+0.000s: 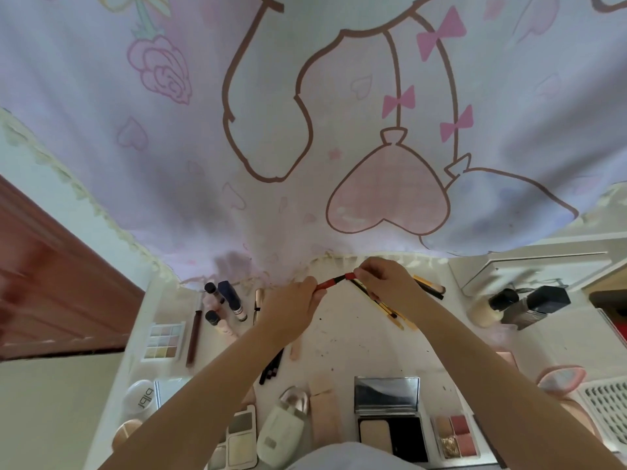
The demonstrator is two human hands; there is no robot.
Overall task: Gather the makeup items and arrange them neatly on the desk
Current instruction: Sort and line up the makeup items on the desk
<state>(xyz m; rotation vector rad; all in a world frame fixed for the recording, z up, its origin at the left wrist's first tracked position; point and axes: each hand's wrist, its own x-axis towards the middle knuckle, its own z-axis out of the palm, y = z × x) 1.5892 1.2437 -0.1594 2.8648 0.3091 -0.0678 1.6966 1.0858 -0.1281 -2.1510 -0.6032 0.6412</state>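
Red pencil (330,282): pinched at both ends, left hand (294,304) and right hand (383,279), above the desk (356,337) at its far edge. Right hand also clutched slim brushes (380,301); risk judged: brushes slipping loose, scattering the arranged tubes (224,305)

Curtain (203,147): showing pale lilac with brown-outlined cartoon shapes, pink bows, a pink heart. Table (356,334): showing white, dark-speckled. Pencil (330,282): showing red. Palette (163,340): displaying pastel squares. Compact (390,432): showing beige and black. Blush palette (454,435): showing pinks.
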